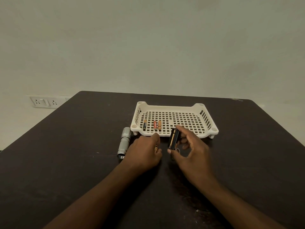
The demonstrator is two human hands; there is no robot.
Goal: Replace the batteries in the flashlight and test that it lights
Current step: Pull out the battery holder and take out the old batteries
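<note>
Two hands work over a dark surface (66, 162), just in front of a white perforated tray (206, 116). The right hand (191, 151) pinches a black battery holder (174, 138) between thumb and fingertips, holding it nearly upright above the surface; a gold-banded battery shows in its open side. The left hand (145, 151) lies knuckles-up beside it with its fingers curled around a small battery (156, 148), of which only a gold-coloured sliver shows at the fingertips. A silver flashlight body (124, 142) lies on the surface to the left of that hand, its wider head end close beside the tray's near-left corner and its open end pointing toward the person. Three loose batteries (155, 125) lie inside the tray near its front-left edge: one dark with a gold end, one red, one orange. A wall socket plate (43, 101) sits beyond the surface's left edge.
</note>
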